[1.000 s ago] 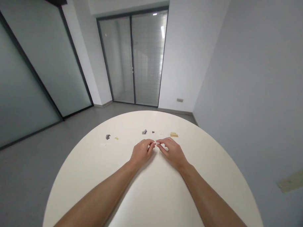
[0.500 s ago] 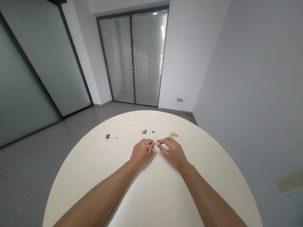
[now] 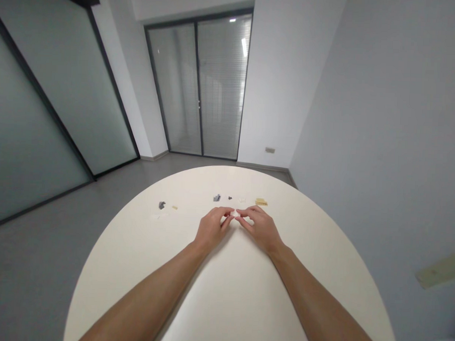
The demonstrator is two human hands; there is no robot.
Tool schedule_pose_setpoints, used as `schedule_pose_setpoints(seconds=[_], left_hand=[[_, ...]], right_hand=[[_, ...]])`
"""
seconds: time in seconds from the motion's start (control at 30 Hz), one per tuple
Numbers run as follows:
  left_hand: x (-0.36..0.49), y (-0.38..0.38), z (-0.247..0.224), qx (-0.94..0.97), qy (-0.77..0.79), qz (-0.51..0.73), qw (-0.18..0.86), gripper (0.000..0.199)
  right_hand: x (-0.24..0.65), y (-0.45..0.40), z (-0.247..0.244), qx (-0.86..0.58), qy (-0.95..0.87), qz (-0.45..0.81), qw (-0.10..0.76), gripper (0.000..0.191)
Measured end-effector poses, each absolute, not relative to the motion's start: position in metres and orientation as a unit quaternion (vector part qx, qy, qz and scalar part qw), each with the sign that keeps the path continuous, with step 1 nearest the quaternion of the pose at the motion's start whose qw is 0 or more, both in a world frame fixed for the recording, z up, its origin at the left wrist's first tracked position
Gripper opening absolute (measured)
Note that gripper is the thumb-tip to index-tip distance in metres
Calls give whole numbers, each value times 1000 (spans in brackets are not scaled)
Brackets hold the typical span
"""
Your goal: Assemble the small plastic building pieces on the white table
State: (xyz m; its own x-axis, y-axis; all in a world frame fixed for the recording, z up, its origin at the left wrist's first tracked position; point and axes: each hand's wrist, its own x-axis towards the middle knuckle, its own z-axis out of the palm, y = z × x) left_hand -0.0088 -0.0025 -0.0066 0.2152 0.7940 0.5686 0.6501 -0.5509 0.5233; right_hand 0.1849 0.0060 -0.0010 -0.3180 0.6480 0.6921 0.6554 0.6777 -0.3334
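Over the middle of a round white table [image 3: 230, 300], my left hand [image 3: 214, 225] and my right hand [image 3: 259, 226] meet fingertip to fingertip. A tiny white piece [image 3: 235, 214] is pinched between the fingers of both hands; its shape is too small to make out. Just beyond my right hand lie yellow strips [image 3: 261, 202]. Past my left hand are a grey piece [image 3: 216, 198] and a small dark piece [image 3: 230, 198]. Faint clear or white bits [image 3: 242, 200] lie beside the dark one.
Farther left on the table are a dark grey piece [image 3: 162, 205], a small yellow piece [image 3: 175, 207] and a faint whitish bit [image 3: 158, 217]. Beyond the table's far edge stand a glass door [image 3: 200, 90] and white walls.
The fingers of my left hand have shifted slightly around the white piece, and its fingertips sit a little differently. The pieces on the table have not moved.
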Motion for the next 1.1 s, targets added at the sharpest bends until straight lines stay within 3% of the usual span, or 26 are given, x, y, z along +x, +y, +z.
schedule_pose_setpoints(seconds=[1.1], left_hand=[[-8,-6,-2,784,480,385,83,24]], right_hand=[[184,4,6,-357,-832,-12,423,17]])
